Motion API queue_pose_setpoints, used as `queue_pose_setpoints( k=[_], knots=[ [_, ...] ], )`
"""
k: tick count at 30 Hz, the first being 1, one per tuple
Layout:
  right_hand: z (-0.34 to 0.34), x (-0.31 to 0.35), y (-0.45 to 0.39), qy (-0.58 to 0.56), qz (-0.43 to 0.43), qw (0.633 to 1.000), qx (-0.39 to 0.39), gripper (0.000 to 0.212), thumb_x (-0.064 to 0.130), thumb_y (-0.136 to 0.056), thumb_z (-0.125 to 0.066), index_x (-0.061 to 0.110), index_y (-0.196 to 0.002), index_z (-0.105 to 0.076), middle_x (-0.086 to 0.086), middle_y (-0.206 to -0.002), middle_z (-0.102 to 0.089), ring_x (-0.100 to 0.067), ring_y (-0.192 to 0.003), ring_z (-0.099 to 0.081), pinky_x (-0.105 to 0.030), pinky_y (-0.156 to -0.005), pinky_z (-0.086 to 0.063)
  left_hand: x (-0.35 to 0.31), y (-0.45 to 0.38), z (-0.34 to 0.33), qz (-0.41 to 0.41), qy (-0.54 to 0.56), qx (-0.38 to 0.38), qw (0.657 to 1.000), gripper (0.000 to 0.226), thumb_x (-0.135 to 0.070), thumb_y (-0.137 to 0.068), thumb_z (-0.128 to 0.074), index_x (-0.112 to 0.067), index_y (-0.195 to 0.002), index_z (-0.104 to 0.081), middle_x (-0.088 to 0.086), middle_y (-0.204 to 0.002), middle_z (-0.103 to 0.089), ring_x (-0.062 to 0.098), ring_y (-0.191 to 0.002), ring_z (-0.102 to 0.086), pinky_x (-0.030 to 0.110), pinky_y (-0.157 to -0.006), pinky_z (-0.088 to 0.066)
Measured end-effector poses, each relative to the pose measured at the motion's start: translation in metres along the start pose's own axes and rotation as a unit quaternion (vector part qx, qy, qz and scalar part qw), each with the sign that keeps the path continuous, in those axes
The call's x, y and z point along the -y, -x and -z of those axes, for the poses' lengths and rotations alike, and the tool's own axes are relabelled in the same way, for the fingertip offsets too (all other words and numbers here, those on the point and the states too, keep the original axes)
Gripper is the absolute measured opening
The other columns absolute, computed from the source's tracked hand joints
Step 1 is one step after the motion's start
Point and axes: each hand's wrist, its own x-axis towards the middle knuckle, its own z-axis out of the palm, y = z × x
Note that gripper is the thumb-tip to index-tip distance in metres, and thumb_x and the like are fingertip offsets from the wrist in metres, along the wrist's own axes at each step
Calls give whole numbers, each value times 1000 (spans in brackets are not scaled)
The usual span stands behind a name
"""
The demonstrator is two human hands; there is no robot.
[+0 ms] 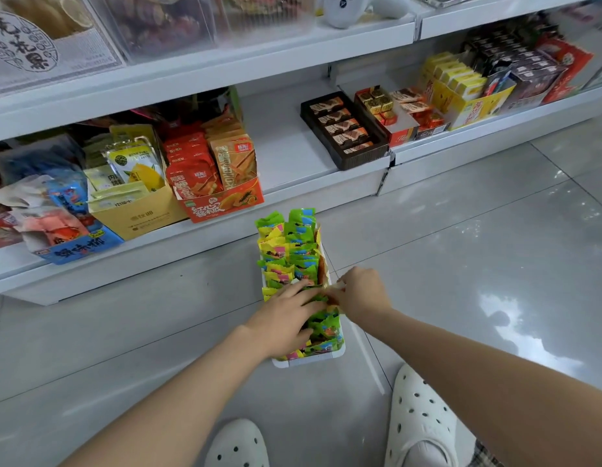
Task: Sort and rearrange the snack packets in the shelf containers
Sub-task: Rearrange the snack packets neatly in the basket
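One head-worn wide-angle view looks forward and down, close over the floor (461, 264); shelves (292, 156) ahead.

**Hidden, cropped and blurred**

The left hand (286, 318) covers the middle snack packets (292, 251) in the white container (309, 360), so their order there cannot be told. The right hand (360, 294) has its fingertips buried at the container's 3 o'clock rim; its grip is unclear. The blue packets (40, 183) at 9 o'clock are cropped, and print on the clear bins (158, 25) at 12 o'clock is blurred.

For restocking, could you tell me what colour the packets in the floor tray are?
Mostly green and yellow packets, head view.
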Motion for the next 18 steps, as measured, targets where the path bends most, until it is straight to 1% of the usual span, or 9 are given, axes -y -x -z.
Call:
queue_pose_setpoints(
  k=[1, 3, 4, 6, 8, 13, 15, 16, 18],
  knots=[
    [-4, -1, -2, 2, -12, 1000, 20, 38, 37, -92, -64, 11, -68, -49, -5, -71, -51, -21, -62, -47, -25, -42, -31, 0, 0, 1, -2, 6, -1, 1000, 60, -29, -93, -54, -26, -149, -34, -2, -161, -21, 22, -150, -4, 41, -122, -10],
    [-2, -1, -7, -3, -30, 999, 30, 35, 39, -91, -64, 12, -73, -52, -5, -73, -54, -18, -60, -48, -23, -41, -30, 2, 1, 3, -8, 13, -7, 1000, 60, -28, -94, -54, -25, -150, -33, -1, -161, -19, 21, -151, -3, 38, -123, -8],
    [2, -2, -9, -6, -37, 999, 20, 32, 38, -88, -68, 11, -74, -55, -3, -70, -54, -16, -56, -47, -22, -40, -30, 3, 2, 2, -12, 15, -10, 1000, 60, -28, -94, -54, -25, -150, -33, -1, -162, -18, 21, -151, -3, 38, -123, -8],
    [8, -5, -14, -2, -42, 999, -12, 38, 36, -82, -77, 11, -64, -53, 1, -60, -49, -11, -47, -42, -20, -36, -26, 5, 5, 1, -18, 19, -14, 1000, 60, -27, -95, -53, -25, -150, -32, -2, -162, -17, 20, -151, -3, 40, -123, -8],
    [8, -6, -19, 2, -53, 998, -25, 40, 38, -78, -80, 10, -64, -56, -1, -60, -50, -12, -45, -42, -20, -36, -26, 4, 6, 1, -19, 32, -22, 999, 59, -25, -95, -53, -24, -150, -32, -2, -162, -17, 20, -151, -3, 40, -123, -7],
    [-18, 2, -37, -4, -85, 996, -19, 22, 29, -80, -72, 11, -91, -71, -8, -84, -69, -23, -71, -66, -27, -53, -50, 8, 13, 0, -18, 76, -61, 995, 56, -18, -94, -55, -22, -147, -40, 0, -162, -17, 19, -151, -6, 35, -123, -6],
    [-17, 3, -39, -11, -99, 995, -18, 27, 32, -81, -72, 10, -96, -69, -8, -90, -69, -22, -75, -66, -25, -53, -48, 12, 20, 1, -5, 81, -78, 994, 53, -19, -94, -55, -23, -145, -42, -1, -161, -19, 18, -150, -10, 28, -121, -4],
    [-13, 2, -39, -9, -100, 995, -9, 28, 34, -81, -73, 10, -95, -68, -7, -89, -69, -22, -74, -64, -24, -52, -45, 14, 24, 2, 4, 90, -88, 992, 51, -18, -94, -55, -22, -144, -45, -1, -160, -23, 18, -149, -13, 27, -119, -6],
    [-1, -2, -34, -24, -81, 996, 21, 27, 38, -85, -71, 12, -90, -69, -6, -84, -70, -21, -75, -65, -26, -59, -50, 17, 36, 5, 34, 123, -112, 985, 44, -17, -94, -57, -21, -137, -53, 0, -155, -35, 20, -144, -26, 33, -119, -21]
  ],
)
